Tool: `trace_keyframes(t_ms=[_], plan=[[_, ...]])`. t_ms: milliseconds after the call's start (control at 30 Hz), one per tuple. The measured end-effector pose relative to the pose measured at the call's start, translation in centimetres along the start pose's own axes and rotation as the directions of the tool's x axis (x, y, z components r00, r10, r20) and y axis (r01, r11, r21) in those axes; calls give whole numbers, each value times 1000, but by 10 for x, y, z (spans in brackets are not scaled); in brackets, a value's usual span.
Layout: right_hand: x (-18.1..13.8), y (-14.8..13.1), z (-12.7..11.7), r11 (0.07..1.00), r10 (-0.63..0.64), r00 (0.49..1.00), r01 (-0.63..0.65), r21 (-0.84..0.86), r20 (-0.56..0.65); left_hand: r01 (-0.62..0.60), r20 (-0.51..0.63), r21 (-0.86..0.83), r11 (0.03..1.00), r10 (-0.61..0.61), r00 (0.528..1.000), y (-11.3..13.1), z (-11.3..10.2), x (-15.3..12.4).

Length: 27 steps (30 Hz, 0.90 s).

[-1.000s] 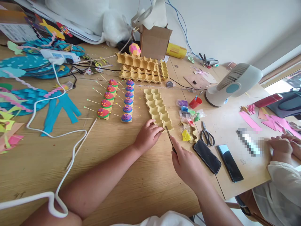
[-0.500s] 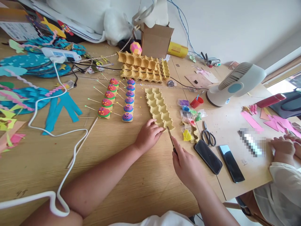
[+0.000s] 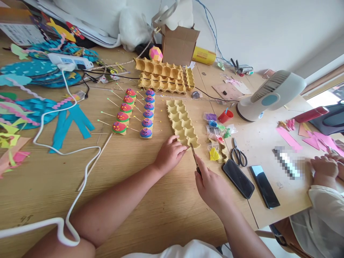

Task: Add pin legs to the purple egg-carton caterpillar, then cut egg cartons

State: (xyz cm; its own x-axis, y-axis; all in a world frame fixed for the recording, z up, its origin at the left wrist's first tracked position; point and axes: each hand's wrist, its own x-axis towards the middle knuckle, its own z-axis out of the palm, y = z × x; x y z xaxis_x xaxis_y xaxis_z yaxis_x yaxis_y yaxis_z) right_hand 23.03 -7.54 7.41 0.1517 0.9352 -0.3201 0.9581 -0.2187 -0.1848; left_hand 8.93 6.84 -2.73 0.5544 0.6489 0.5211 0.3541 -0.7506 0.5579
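A yellow egg carton strip, two cups wide, lies on the wooden table in front of me. My left hand is closed on its near left corner, thumb and fingers at the edge. In my right hand is a utility knife, gripped with the index finger along it. Its blade tip touches the near edge of the carton, between the last two cups. Left of the carton stand two rows of painted egg cups with faces, one red and green, one purple and blue.
Bags of coloured clay, a red cup, scissors and two phones lie to the right. A white fan stands behind them. More egg cartons lie at the back. A white cable crosses the left. A co-worker's hands are far right.
Almost nothing differs. My right hand has shifted very slightly left with the utility knife; the left hand stays on the egg carton.
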Motion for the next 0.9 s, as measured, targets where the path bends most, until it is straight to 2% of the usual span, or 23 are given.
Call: trace_keyframes(t_ms=[433, 633, 900], plan=[[2, -1, 0, 999, -11, 1000, 11, -36, 3, 22, 3, -25, 999, -22, 1000, -1, 0, 0], [-7, 2, 3, 998, -2, 1000, 2, -64, -3, 30, 4, -32, 999, -30, 1000, -1, 1, 0], [2, 0, 4, 999, -11, 1000, 10, -50, -18, 15, 6, -54, 998, -15, 1000, -1, 0, 1]])
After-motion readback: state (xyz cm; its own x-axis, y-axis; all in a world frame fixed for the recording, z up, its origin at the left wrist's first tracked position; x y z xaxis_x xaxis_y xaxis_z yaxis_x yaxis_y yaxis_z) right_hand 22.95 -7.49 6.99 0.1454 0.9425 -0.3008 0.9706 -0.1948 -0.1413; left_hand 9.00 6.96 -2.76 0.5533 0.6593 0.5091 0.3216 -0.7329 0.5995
